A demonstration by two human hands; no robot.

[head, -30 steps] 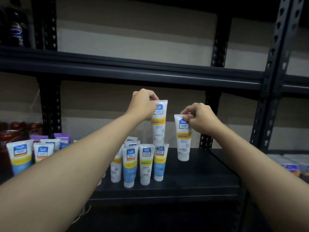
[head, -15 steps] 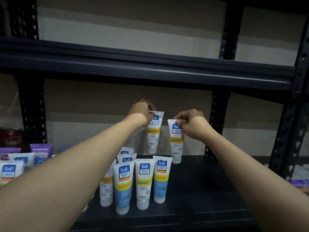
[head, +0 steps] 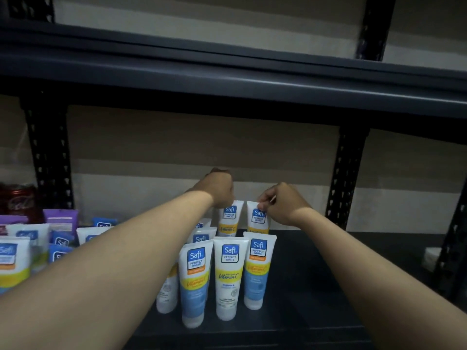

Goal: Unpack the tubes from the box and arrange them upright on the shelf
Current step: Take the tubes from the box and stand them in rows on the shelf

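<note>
Tubes (head: 230,218) lowered behind front row (head: 228,271), upright, crimped ends up

Dim light fell on a dark metal shelving unit (head: 316,274), its perforated black uprights (head: 347,173) rising before a wall (head: 197,147) banded in beige and pale grey, an upper shelf board (head: 227,79) spanning the frame overhead.

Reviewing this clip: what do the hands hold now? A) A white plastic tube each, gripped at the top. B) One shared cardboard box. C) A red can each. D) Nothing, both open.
A: the left hand grips the left white yellow-banded tube by its top, the right hand the right white tube beside it.
</note>
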